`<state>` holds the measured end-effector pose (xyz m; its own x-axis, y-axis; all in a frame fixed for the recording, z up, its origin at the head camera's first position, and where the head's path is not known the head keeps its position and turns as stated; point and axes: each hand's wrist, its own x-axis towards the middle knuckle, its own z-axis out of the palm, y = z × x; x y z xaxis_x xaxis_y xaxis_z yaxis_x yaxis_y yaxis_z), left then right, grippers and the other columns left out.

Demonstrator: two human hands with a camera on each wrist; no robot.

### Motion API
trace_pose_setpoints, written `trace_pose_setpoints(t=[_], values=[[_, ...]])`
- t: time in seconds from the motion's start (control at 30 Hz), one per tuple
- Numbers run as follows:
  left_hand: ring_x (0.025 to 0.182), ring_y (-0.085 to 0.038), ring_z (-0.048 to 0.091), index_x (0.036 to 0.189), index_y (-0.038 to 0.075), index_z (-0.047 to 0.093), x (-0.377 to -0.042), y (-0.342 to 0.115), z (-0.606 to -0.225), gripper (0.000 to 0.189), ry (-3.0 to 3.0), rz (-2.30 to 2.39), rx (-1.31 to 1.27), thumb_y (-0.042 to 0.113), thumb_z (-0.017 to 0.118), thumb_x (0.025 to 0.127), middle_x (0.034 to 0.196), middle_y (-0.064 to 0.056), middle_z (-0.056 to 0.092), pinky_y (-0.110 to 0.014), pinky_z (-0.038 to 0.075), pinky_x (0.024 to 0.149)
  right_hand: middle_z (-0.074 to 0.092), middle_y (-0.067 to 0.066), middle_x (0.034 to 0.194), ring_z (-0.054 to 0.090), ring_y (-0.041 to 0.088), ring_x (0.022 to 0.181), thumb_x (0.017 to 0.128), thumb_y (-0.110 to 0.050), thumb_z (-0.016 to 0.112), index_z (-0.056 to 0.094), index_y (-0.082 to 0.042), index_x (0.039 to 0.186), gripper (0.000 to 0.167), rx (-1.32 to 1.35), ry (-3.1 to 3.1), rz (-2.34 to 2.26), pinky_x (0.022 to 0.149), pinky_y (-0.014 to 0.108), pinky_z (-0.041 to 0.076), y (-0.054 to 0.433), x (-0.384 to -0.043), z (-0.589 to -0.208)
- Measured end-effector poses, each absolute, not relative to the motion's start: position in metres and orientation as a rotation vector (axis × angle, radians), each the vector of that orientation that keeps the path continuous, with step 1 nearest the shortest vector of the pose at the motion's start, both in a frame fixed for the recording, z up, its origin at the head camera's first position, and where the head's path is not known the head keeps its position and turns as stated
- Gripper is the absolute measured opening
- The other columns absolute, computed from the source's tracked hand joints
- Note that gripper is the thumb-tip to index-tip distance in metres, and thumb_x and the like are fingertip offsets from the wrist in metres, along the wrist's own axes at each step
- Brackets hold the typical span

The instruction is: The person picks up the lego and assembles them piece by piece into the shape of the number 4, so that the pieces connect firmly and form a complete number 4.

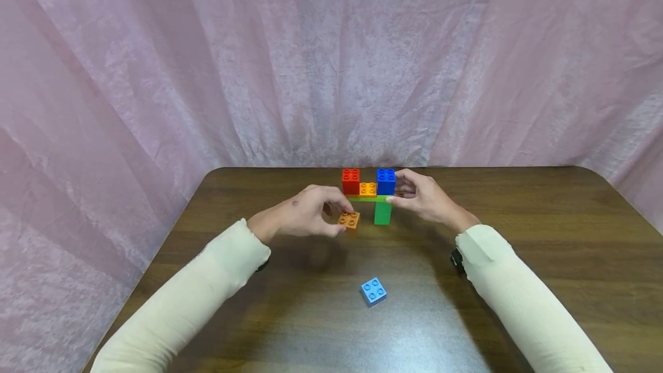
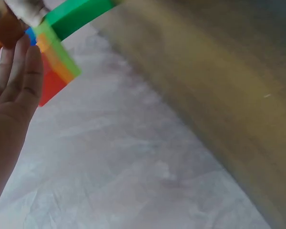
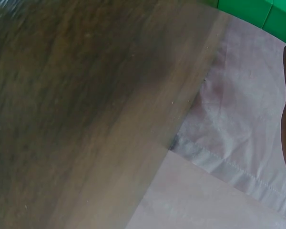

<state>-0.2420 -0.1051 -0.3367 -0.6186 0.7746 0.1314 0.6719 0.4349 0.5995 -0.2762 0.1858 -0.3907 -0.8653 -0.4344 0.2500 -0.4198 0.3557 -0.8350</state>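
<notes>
In the head view my left hand (image 1: 313,210) pinches an orange toy brick (image 1: 349,219) between thumb and fingertips, in front of the built structure and below its left end. The structure has a green column (image 1: 383,212) under the right end of a light green plate (image 1: 357,198). On that plate sit a red brick (image 1: 350,182), a low yellow-orange brick (image 1: 368,190) and a blue brick (image 1: 385,182). My right hand (image 1: 422,195) grips the structure's right end, thumb at the plate's front and fingers beside the blue brick. Its fingertips are partly hidden.
A light blue brick (image 1: 373,291) lies on the wooden table (image 1: 544,235), nearer to me than the structure. Pink curtains (image 1: 362,62) hang behind the table's far edge and along its sides.
</notes>
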Motion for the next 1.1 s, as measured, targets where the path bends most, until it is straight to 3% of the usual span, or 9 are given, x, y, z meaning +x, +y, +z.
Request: trace_pose_setpoints(t=[0.3, 0.77, 0.93, 1.1], values=[[0.082, -0.015, 0.063, 0.108, 0.004, 0.072, -0.256, -0.100, -0.318, 0.027, 2.678, 1.134, 1.328, 0.007, 0.080, 0.083, 0.102, -0.003, 0.068, -0.028, 0.058, 0.074, 0.068, 0.026, 0.115, 0.065, 0.038, 0.109, 0.088, 0.005, 0.072, 0.054, 0.010, 0.125, 0.042, -0.827, 2.532, -1.621, 0.088, 0.030, 0.055, 0.186, -0.278, -0.394], [0.098, -0.024, 0.063, 0.121, 0.000, 0.071, -0.280, -0.100, -0.327, 0.032, 2.844, 1.248, 1.208, 0.007, 0.074, 0.090, 0.117, -0.012, 0.066, -0.034, 0.055, 0.083, 0.068, 0.024, 0.115, 0.066, 0.036, 0.109, 0.089, 0.002, 0.072, 0.055, 0.008, 0.125, 0.040, -0.831, 2.549, -1.595, 0.089, 0.033, 0.055, 0.186, -0.280, -0.394], [0.097, -0.023, 0.061, 0.122, -0.001, 0.070, -0.283, -0.097, -0.332, 0.033, 2.868, 1.229, 1.244, 0.008, 0.073, 0.091, 0.117, -0.012, 0.065, -0.034, 0.053, 0.079, 0.068, 0.024, 0.115, 0.066, 0.035, 0.109, 0.090, 0.001, 0.072, 0.055, 0.008, 0.125, 0.040, -0.818, 2.549, -1.592, 0.089, 0.033, 0.055, 0.187, -0.280, -0.395], [0.101, -0.023, 0.063, 0.127, -0.003, 0.065, -0.283, -0.093, -0.343, 0.039, 2.881, 1.204, 1.322, 0.007, 0.075, 0.090, 0.119, -0.013, 0.063, -0.032, 0.054, 0.086, 0.068, 0.024, 0.115, 0.066, 0.035, 0.109, 0.090, 0.001, 0.072, 0.054, 0.008, 0.126, 0.040, -0.810, 2.550, -1.591, 0.089, 0.033, 0.055, 0.188, -0.280, -0.395]])
